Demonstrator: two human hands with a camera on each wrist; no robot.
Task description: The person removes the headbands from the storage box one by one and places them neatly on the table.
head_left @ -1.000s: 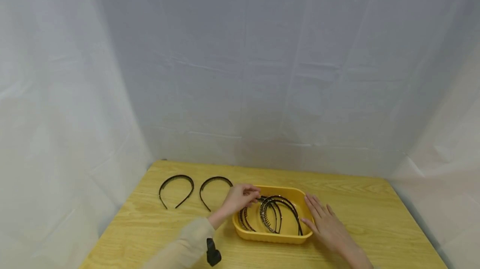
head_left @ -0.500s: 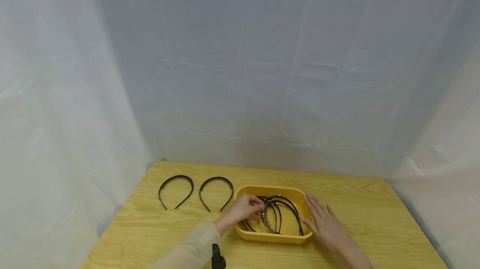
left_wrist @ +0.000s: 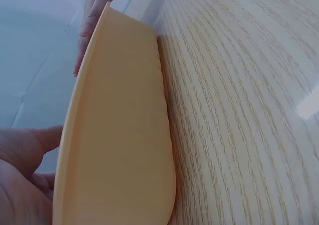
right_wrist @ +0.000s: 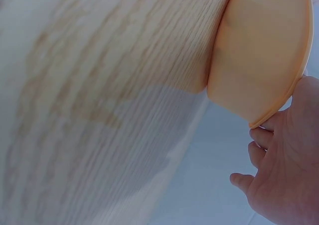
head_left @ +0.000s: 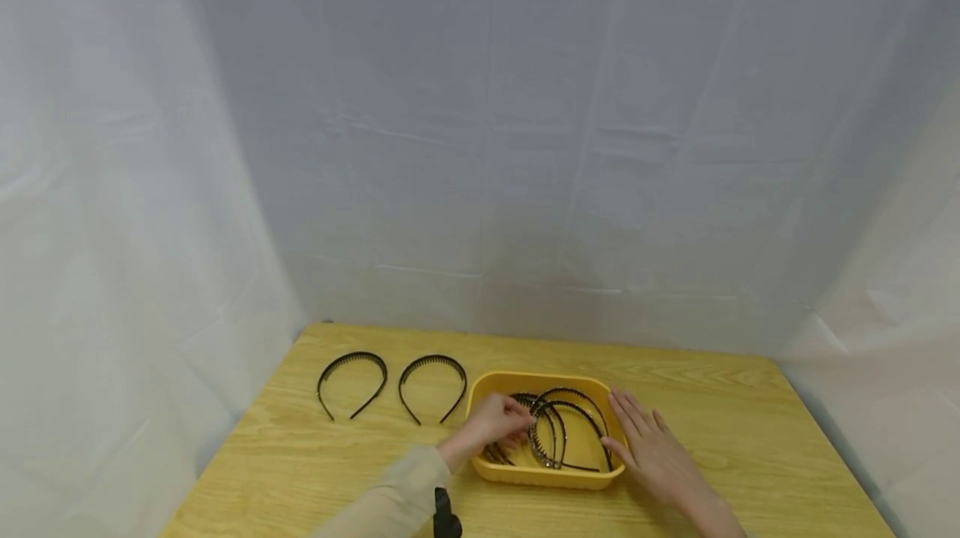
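**Left hand picking in tray, right hand bracing it**

Left hand [head_left: 491, 425] is reaching into the shallow yellow plastic tray [head_left: 547, 475], fingers curling around one thin black toothed headband [head_left: 525, 401] in the tangled pile. Right hand [head_left: 651, 446] is lying flat with straight fingers against the tray's right rim, likely keeping it from sliding. Two more black headbands [head_left: 352, 379] are lying side by side, apart, on the light wooden table [head_left: 750, 438] left of the tray.

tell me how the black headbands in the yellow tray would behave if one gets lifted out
The headbands are thin open arcs, so probably light and springy, flexing at the ends. They overlap in the tray and several show comb teeth, so lifting one may snag and drag another. The left hand is among them while the right hand lies flat at the tray's rim.
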